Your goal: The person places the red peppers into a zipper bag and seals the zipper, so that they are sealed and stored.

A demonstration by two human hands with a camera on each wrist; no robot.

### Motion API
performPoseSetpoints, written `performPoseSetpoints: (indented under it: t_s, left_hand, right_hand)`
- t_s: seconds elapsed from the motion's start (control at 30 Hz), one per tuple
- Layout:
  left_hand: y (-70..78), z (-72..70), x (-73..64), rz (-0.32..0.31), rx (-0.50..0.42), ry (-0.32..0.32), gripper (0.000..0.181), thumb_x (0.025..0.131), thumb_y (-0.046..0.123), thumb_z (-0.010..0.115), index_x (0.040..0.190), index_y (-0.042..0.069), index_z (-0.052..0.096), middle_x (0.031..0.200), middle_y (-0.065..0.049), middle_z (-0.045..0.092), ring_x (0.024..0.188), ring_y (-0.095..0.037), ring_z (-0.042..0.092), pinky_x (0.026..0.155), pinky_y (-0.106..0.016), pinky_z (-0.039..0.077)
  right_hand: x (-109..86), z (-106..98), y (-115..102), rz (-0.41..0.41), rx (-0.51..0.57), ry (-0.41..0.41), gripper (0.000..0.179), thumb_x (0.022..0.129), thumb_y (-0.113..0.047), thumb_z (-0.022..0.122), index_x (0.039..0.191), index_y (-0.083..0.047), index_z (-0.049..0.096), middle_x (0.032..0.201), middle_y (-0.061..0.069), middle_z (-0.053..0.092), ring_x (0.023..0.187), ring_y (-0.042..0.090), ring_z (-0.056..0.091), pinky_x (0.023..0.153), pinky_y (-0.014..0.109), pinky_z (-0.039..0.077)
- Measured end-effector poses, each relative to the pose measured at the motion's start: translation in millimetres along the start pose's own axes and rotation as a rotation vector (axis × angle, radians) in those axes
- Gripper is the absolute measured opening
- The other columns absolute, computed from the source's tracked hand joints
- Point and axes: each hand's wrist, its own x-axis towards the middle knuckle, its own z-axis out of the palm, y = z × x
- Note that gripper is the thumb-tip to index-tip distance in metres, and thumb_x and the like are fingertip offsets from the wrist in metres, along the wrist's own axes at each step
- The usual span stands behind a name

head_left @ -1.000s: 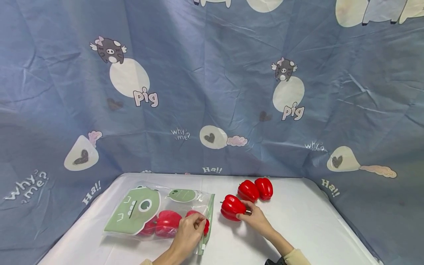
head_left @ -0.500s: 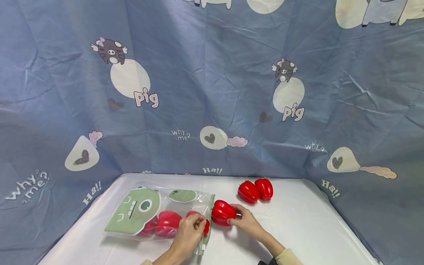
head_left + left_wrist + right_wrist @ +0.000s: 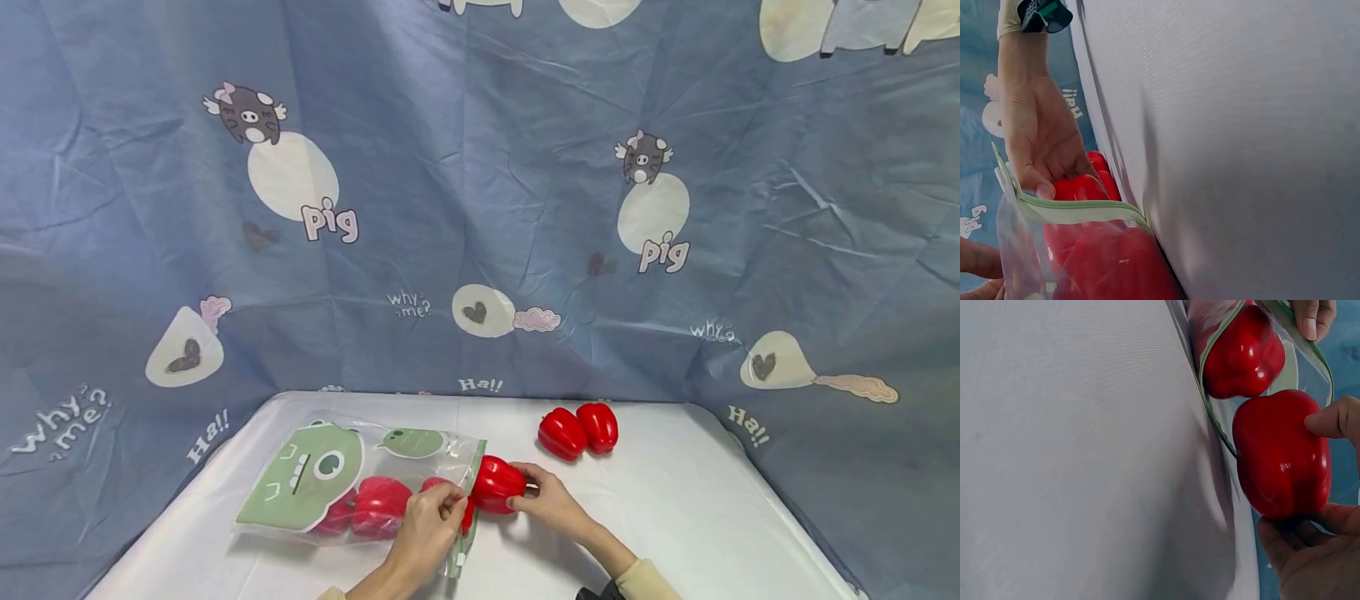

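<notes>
A clear zip bag point(image 3: 420, 467) with a green monster print and green zip edge lies on its side, its mouth facing right. Several red bell peppers point(image 3: 380, 508) are inside it. With thumb and fingers my left hand point(image 3: 426, 527) pinches the upper edge of the mouth, holding it apart. My right hand point(image 3: 551, 502) grips another red bell pepper point(image 3: 497, 485) by its right end; its other end is at the bag's opening. In the right wrist view this held pepper point(image 3: 1282, 453) overlaps the green rim, close to a pepper point(image 3: 1244, 356) just inside.
Two more red bell peppers, one at the left point(image 3: 562, 434) and one at the right point(image 3: 598, 427), sit side by side toward the back of the white table point(image 3: 675, 500). A blue cartoon-pig curtain point(image 3: 480, 208) hangs behind the table.
My right hand has carried the gripped bell pepper leftward, from beside the two back peppers to the bag's mouth. The left hand and the bag stay in place.
</notes>
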Motion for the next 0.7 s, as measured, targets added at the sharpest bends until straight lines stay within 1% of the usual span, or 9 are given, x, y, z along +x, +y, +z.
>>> performPoseSetpoints:
  t_s: [0.23, 0.37, 0.5, 0.6, 0.7]
  left_hand:
    - [-2.1, 1.4, -1.5, 0.000, 0.003, -0.004, 0.004, 0.085, 0.005, 0.066, 0.086, 0.005, 0.070, 0.067, 0.009, 0.059, 0.061, 0.002, 0.050, 0.056, -0.018, 0.046]
    - [-2.3, 2.1, -0.9, -0.003, 0.010, 0.001, 0.004, 0.085, 0.006, 0.067, 0.085, 0.007, 0.070, 0.066, 0.011, 0.058, 0.060, 0.002, 0.050, 0.056, -0.018, 0.046]
    - [-3.1, 2.8, -0.7, 0.011, 0.013, 0.005, 0.004, 0.085, 0.004, 0.066, 0.085, 0.006, 0.070, 0.066, 0.010, 0.058, 0.060, 0.002, 0.050, 0.056, -0.018, 0.046]
    - [-2.8, 2.6, -0.4, 0.006, 0.008, -0.005, 0.004, 0.086, 0.004, 0.066, 0.086, 0.006, 0.070, 0.066, 0.009, 0.059, 0.059, 0.002, 0.050, 0.055, -0.018, 0.046]
    - [-2.7, 2.0, -0.2, -0.012, -0.003, -0.020, 0.005, 0.086, 0.005, 0.065, 0.087, 0.007, 0.070, 0.067, 0.006, 0.061, 0.058, 0.002, 0.051, 0.055, -0.018, 0.046]
  right_hand:
    - [6.2, 5, 4, -0.002, -0.005, -0.005, 0.061, 0.082, -0.015, 0.070, 0.135, 0.004, 0.048, 0.130, 0.022, 0.056, 0.116, 0.034, 0.060, 0.093, 0.037, 0.051]
    - [10.7, 7, 5, -0.006, -0.007, -0.006, 0.060, 0.083, -0.019, 0.072, 0.134, 0.003, 0.049, 0.129, 0.020, 0.057, 0.118, 0.036, 0.058, 0.094, 0.038, 0.051]
    - [12.8, 10, 5, -0.018, 0.059, 0.005, 0.058, 0.084, -0.020, 0.074, 0.131, 0.004, 0.050, 0.126, 0.020, 0.059, 0.117, 0.036, 0.059, 0.093, 0.035, 0.052]
    - [9.0, 10, -6, -0.031, 0.102, 0.014, 0.056, 0.083, -0.016, 0.075, 0.129, 0.007, 0.051, 0.123, 0.023, 0.060, 0.114, 0.038, 0.060, 0.090, 0.035, 0.053]
    - [3.3, 10, -20, -0.055, 0.072, 0.027, 0.055, 0.083, -0.013, 0.075, 0.127, 0.009, 0.052, 0.119, 0.025, 0.062, 0.110, 0.039, 0.061, 0.090, 0.038, 0.053]
